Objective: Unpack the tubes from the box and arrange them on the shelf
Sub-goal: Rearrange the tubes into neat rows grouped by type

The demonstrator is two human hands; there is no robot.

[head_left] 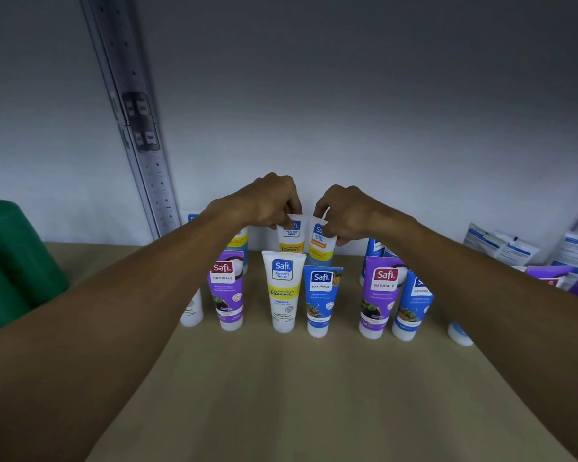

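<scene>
Both hands reached to the back edge of the shelf [281, 395], against the rear wall. Left hand [267, 201] pinching the crimped top of a white Vitamin C tube [291, 240]; right hand [344, 211] pinching the top of a second white tube [319, 251] just beside it, fingers pressed together on the crimp. Held by the crimped ends, apparently so that each stands cap-down and upright in the back row, label forward, without disturbing the row in front.

Front row standing cap-down, well back from the front edge: purple tube [226, 291], white tube [282, 290], blue tube [321, 300], second purple tube [379, 296], second blue tube [412, 305]. Labels facing forward, spacing fairly even, slight outward lean at the ends.

Held tubes: white bodies, blue logo patch, yellow band, partly hidden behind the front row. Whether caps touch the shelf: cannot tell. Box not in view. Green container [10, 261] at the left edge.
</scene>
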